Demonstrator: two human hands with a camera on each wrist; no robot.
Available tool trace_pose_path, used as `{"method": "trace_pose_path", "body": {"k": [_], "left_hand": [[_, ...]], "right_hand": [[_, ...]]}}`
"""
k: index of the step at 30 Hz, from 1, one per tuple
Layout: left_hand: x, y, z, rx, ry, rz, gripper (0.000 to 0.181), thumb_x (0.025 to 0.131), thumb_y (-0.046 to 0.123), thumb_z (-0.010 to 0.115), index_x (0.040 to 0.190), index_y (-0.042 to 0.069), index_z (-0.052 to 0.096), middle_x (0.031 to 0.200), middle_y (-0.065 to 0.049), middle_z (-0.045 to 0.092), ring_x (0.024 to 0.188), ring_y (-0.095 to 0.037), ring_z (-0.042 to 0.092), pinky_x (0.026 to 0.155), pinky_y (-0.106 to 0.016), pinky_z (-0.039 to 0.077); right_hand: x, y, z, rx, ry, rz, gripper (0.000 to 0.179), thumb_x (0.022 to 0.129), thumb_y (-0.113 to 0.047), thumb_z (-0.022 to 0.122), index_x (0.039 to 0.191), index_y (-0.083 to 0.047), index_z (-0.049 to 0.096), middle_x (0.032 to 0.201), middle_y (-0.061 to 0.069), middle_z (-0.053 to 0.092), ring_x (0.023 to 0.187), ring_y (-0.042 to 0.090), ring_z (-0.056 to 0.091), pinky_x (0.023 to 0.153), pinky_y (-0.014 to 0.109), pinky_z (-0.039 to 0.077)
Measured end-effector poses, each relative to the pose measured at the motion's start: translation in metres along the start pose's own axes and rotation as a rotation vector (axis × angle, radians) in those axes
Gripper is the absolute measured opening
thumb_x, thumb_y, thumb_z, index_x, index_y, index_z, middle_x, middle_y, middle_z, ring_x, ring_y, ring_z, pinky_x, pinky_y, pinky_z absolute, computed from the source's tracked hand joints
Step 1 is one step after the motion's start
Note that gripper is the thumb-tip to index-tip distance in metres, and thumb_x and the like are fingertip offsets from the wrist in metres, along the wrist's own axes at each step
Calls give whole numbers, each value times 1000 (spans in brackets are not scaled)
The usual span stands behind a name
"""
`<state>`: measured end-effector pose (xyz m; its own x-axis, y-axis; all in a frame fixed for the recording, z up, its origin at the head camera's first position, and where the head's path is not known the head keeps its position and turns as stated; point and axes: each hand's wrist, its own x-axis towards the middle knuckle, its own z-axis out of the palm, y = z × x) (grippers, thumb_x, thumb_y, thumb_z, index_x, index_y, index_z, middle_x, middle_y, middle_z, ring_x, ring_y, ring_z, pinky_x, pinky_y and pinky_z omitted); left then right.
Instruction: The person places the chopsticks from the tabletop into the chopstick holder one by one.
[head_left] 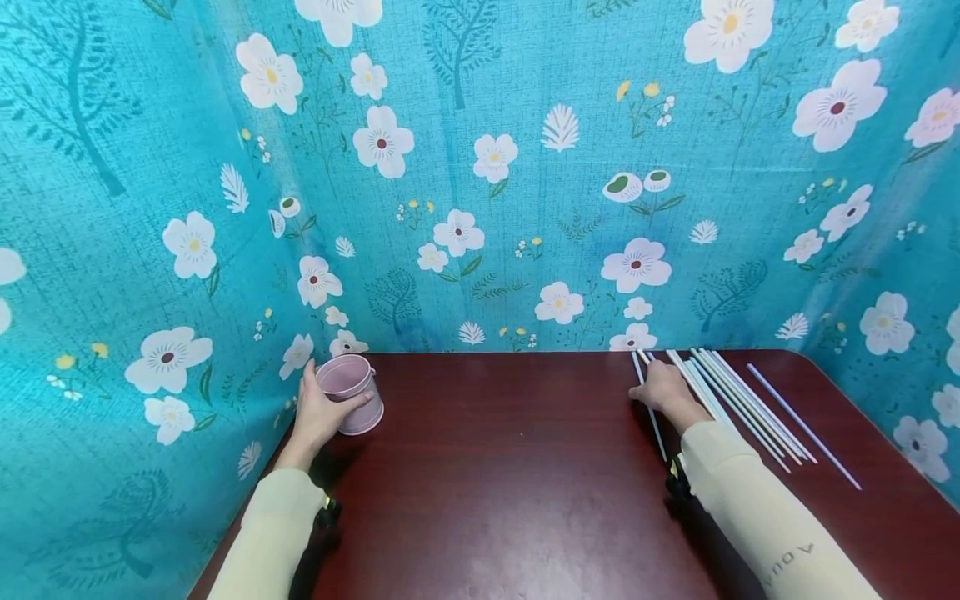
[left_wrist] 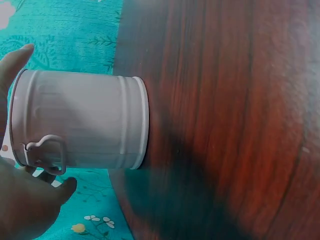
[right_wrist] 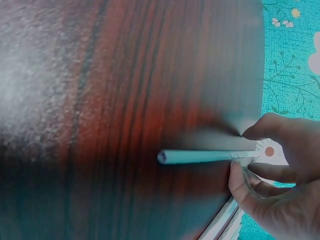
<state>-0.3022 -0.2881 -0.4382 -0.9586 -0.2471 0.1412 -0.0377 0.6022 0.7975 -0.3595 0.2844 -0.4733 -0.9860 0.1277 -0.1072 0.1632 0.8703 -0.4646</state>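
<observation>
At the left of the table stands a small pink metal bucket (head_left: 360, 408), upright with its mouth up. My left hand (head_left: 318, 417) holds it near the rim, thumb across the near side and fingers on the far-left side. In the left wrist view, the bucket's side and wire handle loop (left_wrist: 47, 150) show between thumb and fingers. Over on the right, my right hand (head_left: 667, 392) reaches down around a pale blue straw (right_wrist: 200, 156) lying on the table. Its fingertips are at the straw's one side, while its thumb (right_wrist: 265, 127) stands off the other.
More pale straws (head_left: 750, 408) lie in a loose bundle right of my right hand, and a lone bluish-purple straw (head_left: 806, 427) lies farther right. The dark red wooden table (head_left: 510, 475) meets a turquoise flowered curtain (head_left: 510, 250) at the back and left.
</observation>
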Motion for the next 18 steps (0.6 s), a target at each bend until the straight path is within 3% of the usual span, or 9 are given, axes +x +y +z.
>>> {"method": "trace_pose_path", "body": {"k": [8,18], "left_hand": [[10,-7,8,-84,-8,-30,128,81,33,88,162,13,-9,159,-27,24,146,-46,24,114,-65,30],[9,-13,12,-220,7,-48,121,83,27,87,162,15,-5,158,-24,27,144,-43,28,115,-62,32]], "right_hand": [[1,0,2,-1,-3,26,36,92,-16,75,106,14,61,84,22,62,73,29,62,60,35,50],[3,-7,7,2,11,47,34,90,-14,76,104,12,59,81,20,61,66,26,63,56,33,51]]}}
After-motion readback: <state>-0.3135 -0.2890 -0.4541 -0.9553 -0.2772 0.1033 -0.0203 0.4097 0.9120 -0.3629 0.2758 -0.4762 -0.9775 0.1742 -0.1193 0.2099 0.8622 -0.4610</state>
